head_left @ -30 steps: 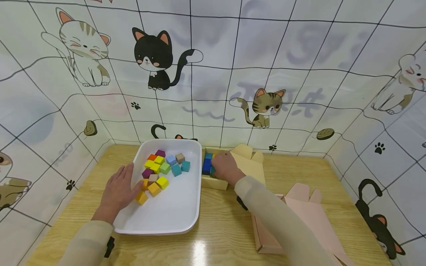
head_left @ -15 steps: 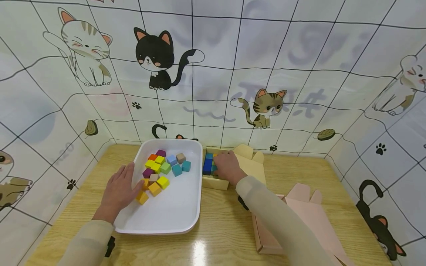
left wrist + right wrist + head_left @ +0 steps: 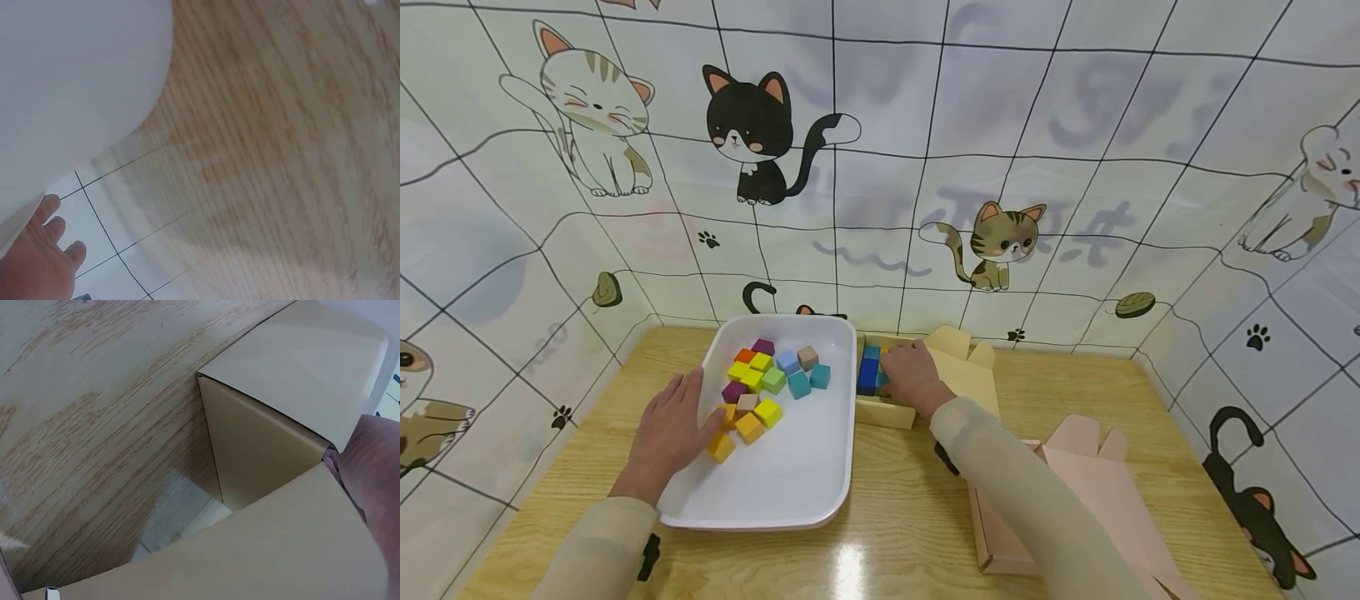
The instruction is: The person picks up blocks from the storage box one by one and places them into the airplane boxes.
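Note:
My left hand [image 3: 666, 425] lies along the left rim of a white tray [image 3: 797, 475], fingers extended and thumb reaching over the edge. In the left wrist view, its fingers show beside the tray's outer wall [image 3: 81, 75]. Several coloured cubes, among them a yellow cube [image 3: 767, 412] and a green cube [image 3: 772, 380], sit in the tray. My right hand [image 3: 913, 375] reaches down into a pale yellow cardboard box [image 3: 883, 413], beside dark blue cubes [image 3: 868, 375] and a partly covered teal cube. Its fingertips are hidden, so I cannot tell what they hold.
A pink cardboard box [image 3: 1000, 533] with its lid [image 3: 1105, 492] folded back stands at the right, partly under my right forearm. The yellow box's lid [image 3: 966, 371] lies open to its right. A cat-patterned cloth [image 3: 880, 192] backs the wooden table [image 3: 895, 483].

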Action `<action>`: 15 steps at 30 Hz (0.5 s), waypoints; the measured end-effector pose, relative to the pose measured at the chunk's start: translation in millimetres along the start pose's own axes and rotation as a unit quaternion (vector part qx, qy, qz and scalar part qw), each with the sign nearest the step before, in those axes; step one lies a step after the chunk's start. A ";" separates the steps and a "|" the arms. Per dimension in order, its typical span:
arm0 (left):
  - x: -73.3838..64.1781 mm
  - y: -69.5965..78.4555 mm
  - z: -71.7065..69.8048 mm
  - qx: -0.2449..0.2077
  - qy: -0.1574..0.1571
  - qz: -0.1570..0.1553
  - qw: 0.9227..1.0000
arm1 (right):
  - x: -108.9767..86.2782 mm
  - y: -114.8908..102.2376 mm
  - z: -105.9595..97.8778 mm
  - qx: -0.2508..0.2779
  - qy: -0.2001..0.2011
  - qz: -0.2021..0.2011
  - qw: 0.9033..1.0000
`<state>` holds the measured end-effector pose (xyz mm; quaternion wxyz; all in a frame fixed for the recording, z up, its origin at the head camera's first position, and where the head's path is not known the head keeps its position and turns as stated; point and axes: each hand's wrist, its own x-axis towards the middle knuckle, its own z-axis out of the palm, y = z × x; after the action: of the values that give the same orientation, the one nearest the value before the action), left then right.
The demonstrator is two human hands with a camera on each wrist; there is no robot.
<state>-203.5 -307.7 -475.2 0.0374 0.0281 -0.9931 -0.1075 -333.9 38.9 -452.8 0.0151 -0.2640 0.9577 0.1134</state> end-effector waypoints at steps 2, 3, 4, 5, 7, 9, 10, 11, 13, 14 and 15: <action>-0.3 0.0 0.4 0.000 -0.001 0.000 1.000 | -0.8 -0.3 -0.6 0.004 -0.001 0.001 1.000; -0.2 -0.1 0.6 0.001 -0.001 0.000 1.000 | -1.1 -0.3 -0.8 0.006 -0.002 0.001 1.000; -0.3 0.0 0.7 0.001 -0.001 0.000 1.000 | -1.5 -0.4 -1.1 0.008 -0.003 0.002 1.000; -0.5 -0.1 0.9 0.001 -0.001 0.000 1.000 | -2.0 -0.4 -1.4 0.011 -0.004 0.003 1.000; -0.5 -0.2 1.1 -0.001 0.001 0.000 1.000 | -2.6 -0.1 -1.4 0.015 -0.004 0.003 1.000; -0.5 -0.2 1.2 -0.003 0.003 -0.001 1.000 | -3.3 0.6 -1.8 0.019 -0.003 0.002 1.000; -0.5 -0.1 1.3 -0.004 0.004 -0.001 1.000 | -3.6 1.0 -2.1 0.022 -0.002 0.002 1.000; -0.4 -0.1 1.6 -0.004 0.006 -0.002 1.000 | -4.2 1.5 -2.5 0.023 0.002 0.001 1.000; -0.1 0.1 2.1 -0.005 0.007 -0.002 1.000 | -5.0 2.5 -3.3 0.028 0.013 -0.001 1.000; 0.0 0.0 2.3 -0.005 0.007 -0.002 1.000 | -5.3 3.0 -3.9 0.029 0.018 -0.001 0.999; 0.0 -0.1 2.5 -0.005 0.007 -0.003 1.000 | -5.5 3.4 -4.5 0.030 0.025 -0.002 0.999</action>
<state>-203.7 -307.3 -477.7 0.0440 0.0315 -0.9922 -0.1119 -330.7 43.5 -447.2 -0.0004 -0.2683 0.9602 0.0781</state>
